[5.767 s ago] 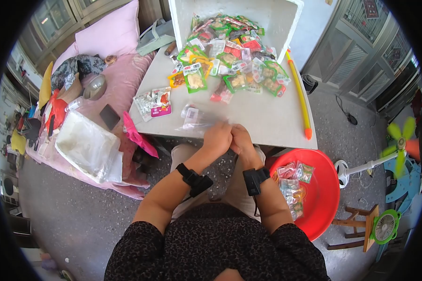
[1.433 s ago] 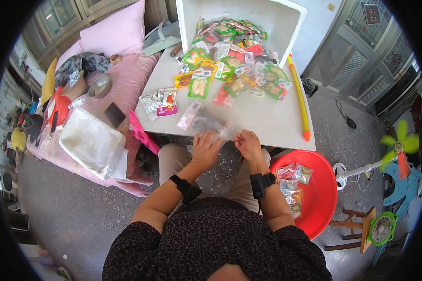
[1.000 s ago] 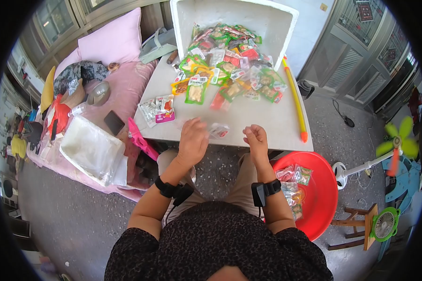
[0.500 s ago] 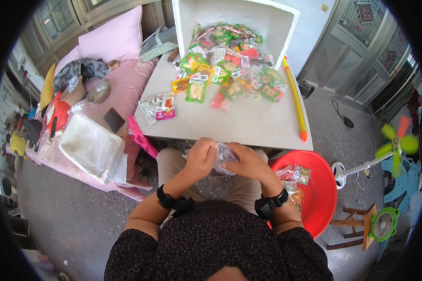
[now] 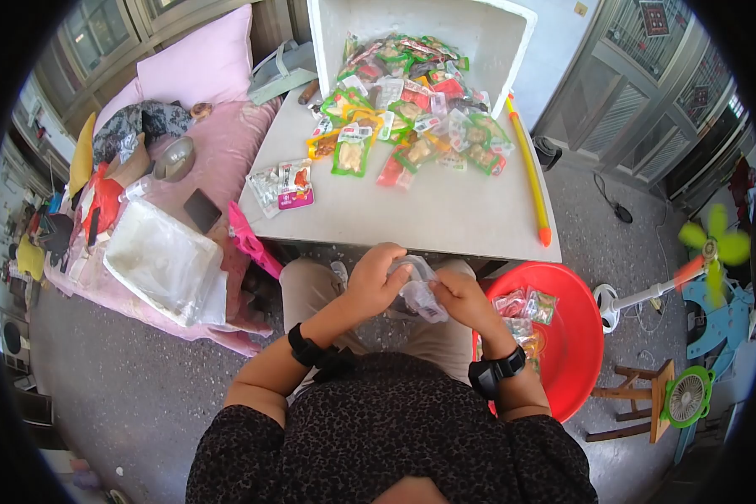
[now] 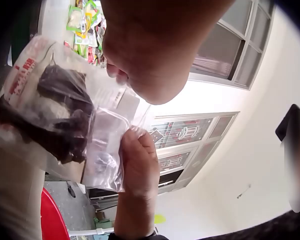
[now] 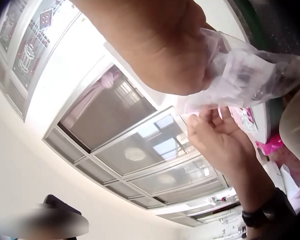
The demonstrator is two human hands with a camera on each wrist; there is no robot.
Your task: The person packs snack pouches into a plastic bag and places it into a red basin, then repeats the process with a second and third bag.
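Above the lap, just off the table's front edge, a clear plastic bag (image 5: 422, 296) hangs between both hands. The left hand (image 5: 378, 281) pinches its left side, thumb toward the bag. On the other side the right hand (image 5: 466, 301) grips it between thumb and fingers. Dark pieces and red print show in the bag (image 6: 65, 107) in the left wrist view, where the right hand (image 6: 140, 160) pinches the clear end. In the right wrist view a white label shows through the bag (image 7: 250, 72), and the left hand's (image 7: 222, 142) fingertips meet its edge.
Many small food packets (image 5: 412, 109) spill from a white foam box (image 5: 517, 50) onto the table (image 5: 311, 231). Two packets (image 5: 281, 186) lie at its left, a yellow stick (image 5: 529, 168) at its right. A red basin (image 5: 575, 336) holding packets stands at lower right.
The bag, earlier lying at the table's front, has come up into both hands over the lap. Since the last earlier frame the right hand has shifted slightly right and down, and the bag slants.
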